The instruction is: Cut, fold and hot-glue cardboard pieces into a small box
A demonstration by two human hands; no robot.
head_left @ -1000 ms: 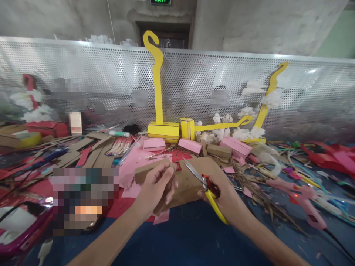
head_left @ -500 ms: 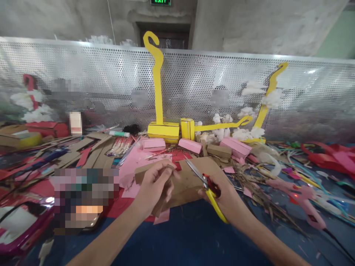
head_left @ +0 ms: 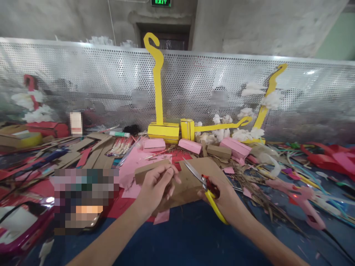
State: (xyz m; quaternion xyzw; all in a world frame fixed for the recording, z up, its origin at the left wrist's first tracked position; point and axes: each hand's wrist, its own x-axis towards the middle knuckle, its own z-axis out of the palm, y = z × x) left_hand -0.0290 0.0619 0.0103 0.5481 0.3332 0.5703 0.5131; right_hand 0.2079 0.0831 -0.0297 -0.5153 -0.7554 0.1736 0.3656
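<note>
Scissors point(head_left: 205, 181) gripped in the right hand point(head_left: 222, 194), their blades aimed forward and leftward over brown cardboard point(head_left: 195, 183). The right fingers wrap the yellow handle, an orientation that presumably turns the points away from the body. The cardboard lies on the worktop point(head_left: 180, 236) between and beneath the hands, probably serving as a work mat. The left hand point(head_left: 156, 184) is raised over its left side, thumb and index fingertip drawn together as in a fine pinch; whether anything thin sits between them cannot be told, the tips being small and partly hidden. A longer cardboard block point(head_left: 142, 173) shows behind the left hand, over pink paper point(head_left: 129, 179). At right, a pink glue gun point(head_left: 306, 201) shows a small red light; it lies well apart from the hands, perhaps to keep its tip from them. Pink boxes point(head_left: 154, 144) and a yellow box point(head_left: 163, 132) bearing an upright yellow hook point(head_left: 158, 88) are ranged behind, presumably to leave the near side for handwork.
</note>
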